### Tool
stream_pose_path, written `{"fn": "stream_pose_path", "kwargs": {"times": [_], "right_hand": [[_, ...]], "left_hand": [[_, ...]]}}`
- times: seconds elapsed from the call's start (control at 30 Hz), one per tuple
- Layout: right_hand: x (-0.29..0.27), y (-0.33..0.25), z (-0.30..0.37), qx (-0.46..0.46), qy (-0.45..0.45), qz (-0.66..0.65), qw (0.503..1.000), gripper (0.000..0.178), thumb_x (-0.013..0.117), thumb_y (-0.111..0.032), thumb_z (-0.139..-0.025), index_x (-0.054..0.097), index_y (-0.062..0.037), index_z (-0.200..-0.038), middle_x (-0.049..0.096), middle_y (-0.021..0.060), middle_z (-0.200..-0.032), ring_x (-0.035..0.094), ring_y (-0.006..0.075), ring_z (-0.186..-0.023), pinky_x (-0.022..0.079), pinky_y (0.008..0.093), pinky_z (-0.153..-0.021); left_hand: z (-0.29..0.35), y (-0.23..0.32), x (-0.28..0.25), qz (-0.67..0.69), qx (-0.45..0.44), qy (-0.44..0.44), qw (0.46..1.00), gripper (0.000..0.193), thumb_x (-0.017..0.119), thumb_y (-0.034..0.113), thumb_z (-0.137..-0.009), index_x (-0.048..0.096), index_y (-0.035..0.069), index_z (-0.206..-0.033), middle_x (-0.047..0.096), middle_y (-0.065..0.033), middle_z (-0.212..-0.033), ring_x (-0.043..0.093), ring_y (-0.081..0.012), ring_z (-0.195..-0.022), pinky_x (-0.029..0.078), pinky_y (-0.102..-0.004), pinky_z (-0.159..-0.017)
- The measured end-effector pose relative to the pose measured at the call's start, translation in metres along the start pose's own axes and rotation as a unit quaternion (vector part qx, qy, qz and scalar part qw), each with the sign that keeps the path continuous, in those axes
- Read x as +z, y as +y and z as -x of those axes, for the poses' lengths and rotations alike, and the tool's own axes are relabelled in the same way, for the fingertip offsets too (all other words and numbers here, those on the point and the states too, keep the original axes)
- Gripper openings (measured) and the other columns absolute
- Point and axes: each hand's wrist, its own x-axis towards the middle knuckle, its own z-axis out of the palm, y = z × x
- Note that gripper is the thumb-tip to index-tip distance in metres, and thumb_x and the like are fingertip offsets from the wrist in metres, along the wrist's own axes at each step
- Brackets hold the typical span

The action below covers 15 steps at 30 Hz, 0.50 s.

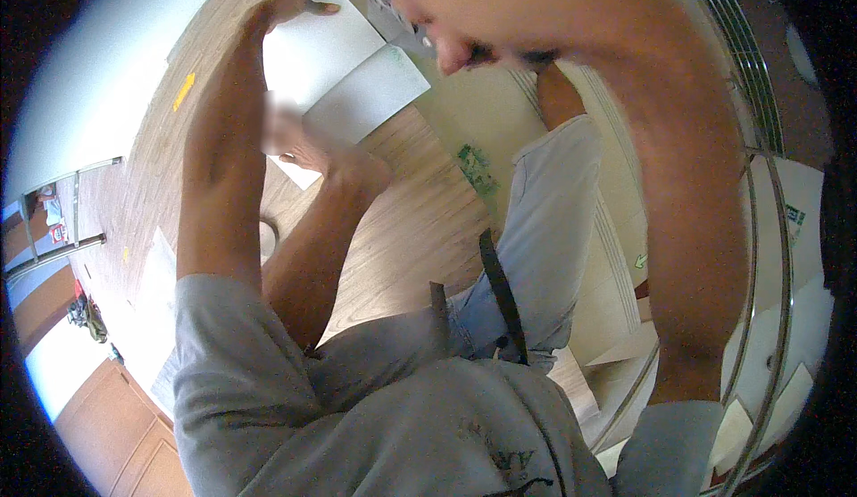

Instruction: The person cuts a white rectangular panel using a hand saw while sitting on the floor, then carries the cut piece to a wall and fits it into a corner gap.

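My left hand (295, 6) is closed on the left edge of a folded white paper sheet (328, 46), the thumb lying across its surface. The paper's nearer half (366, 95) looks greyer beyond a crease. Below my left hand, a bare limb (344, 194) lies over the paper's near edge; its far end is smeared, so I cannot tell hand from foot. My right arm rises on the right and bends across the top, very near the camera. My right hand (451, 46) is at its end, near the paper's far right corner, with its fingers unclear.
A wood-patterned surface (411, 194) lies under the paper. To its right are a pale trouser leg (553, 220) and a cream surface with a green print (479, 169). Curved metal bars (759, 229) run along the right. A brown door (116, 430) is at lower left.
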Motion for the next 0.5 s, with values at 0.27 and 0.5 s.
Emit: {"fn": "stream_pose_path", "kwargs": {"times": [0.27,0.5], "right_hand": [[0.017,-0.016,-0.002,0.063,0.042,0.024,0.997,0.039,0.056,-0.025,-0.096,0.067,0.0082,-0.08,0.067,0.0199,-0.064,0.069,0.0308,-0.057,0.06,0.0416,-0.066],[0.03,0.003,-0.034,0.06,0.025,0.087,0.994,0.039,0.053,-0.024,-0.107,0.064,0.0121,-0.097,0.065,0.0151,-0.07,0.068,0.0199,-0.062,0.053,0.0327,-0.049]], "left_hand": [[-0.014,-0.012,0.001,-0.002,-0.044,0.003,0.999,0.069,0.078,0.04,-0.084,0.059,0.008,-0.143,0.065,-0.0145,-0.138,0.055,-0.0312,-0.132,0.041,-0.0472,-0.112],[-0.015,-0.018,0.003,-0.001,-0.011,0.031,0.999,0.073,0.08,0.043,-0.082,0.059,0.007,-0.143,0.064,-0.0152,-0.139,0.054,-0.0317,-0.132,0.041,-0.0476,-0.111]]}}
